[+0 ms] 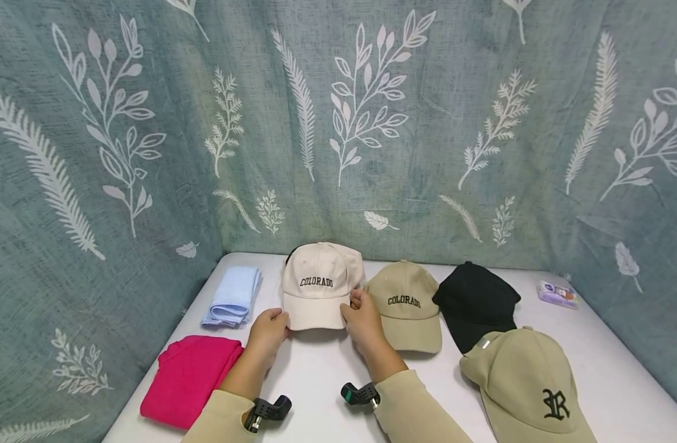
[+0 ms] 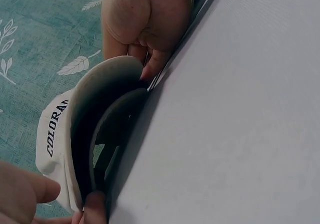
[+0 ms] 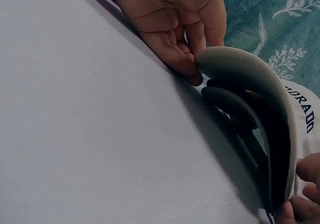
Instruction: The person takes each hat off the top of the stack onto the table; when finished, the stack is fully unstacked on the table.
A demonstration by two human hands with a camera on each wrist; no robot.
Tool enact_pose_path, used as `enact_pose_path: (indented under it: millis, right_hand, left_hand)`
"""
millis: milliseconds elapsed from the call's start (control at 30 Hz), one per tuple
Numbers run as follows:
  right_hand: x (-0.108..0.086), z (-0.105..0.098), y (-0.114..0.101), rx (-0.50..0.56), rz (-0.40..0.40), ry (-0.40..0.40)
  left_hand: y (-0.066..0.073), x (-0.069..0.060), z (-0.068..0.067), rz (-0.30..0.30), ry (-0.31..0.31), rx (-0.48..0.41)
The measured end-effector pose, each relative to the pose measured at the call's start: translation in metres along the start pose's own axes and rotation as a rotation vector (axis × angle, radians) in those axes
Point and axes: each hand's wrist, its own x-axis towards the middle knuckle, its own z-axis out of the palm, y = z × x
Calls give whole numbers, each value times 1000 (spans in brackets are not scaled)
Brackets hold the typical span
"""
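Note:
A cream baseball cap [image 1: 315, 312] with COLORADO lettering sits at the back of the white table, brim toward me. Under it is a dark cap [image 2: 119, 109], whose brim shows below the cream one in both wrist views. My left hand [image 1: 269, 332] pinches the left side of the cream brim between thumb and fingers. On the opposite side, my right hand [image 1: 364, 320] pinches the brim's right edge. Just right of that hand stands a khaki COLORADO cap [image 1: 407, 307]. How far the fingers reach under the dark brim is partly hidden.
To the right lie a black cap [image 1: 476, 301], a khaki cap with an R [image 1: 529, 381] and a small purple pack [image 1: 558, 295]. Folded light-blue cloth [image 1: 233, 295] and folded pink cloth [image 1: 191, 378] lie left. A patterned curtain [image 1: 371, 203] hangs behind the table.

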Motion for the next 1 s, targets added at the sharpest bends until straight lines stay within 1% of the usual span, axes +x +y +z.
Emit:
enact_pose_path:
  millis: [100, 167, 300, 400, 567, 700, 800, 933, 1000]
  right_hand:
    - [-1, 0, 0, -15, -7, 9]
    - [-1, 0, 0, -16, -8, 4]
    - [-3, -1, 0, -15, -8, -19]
    - [-5, -1, -1, -4, -5, -33]
    - [-7, -3, -3, 17, -33, -48]
    - [-7, -5, -4, 16, -32, -42]
    - [-8, -6, -3, -12, -40, -42]
    - [-9, -8, -1, -30, -58, -52]
    - [-9, -8, -1, -21, -56, -63]
  left_hand:
    - [0, -1, -1, 9, 9, 50]
    - [1, -2, -2, 10, 20, 60]
    - [1, -4, -3, 9, 40, 55]
    - [3, -6, -3, 32, 56, 54]
    - [3, -7, -5, 62, 76, 38]
    - [3, -9, -7, 71, 83, 42]
    - [3, -11, -7, 70, 87, 50]
    - [5, -14, -8, 72, 72, 37]
    - [7, -17, -10, 67, 62, 31]
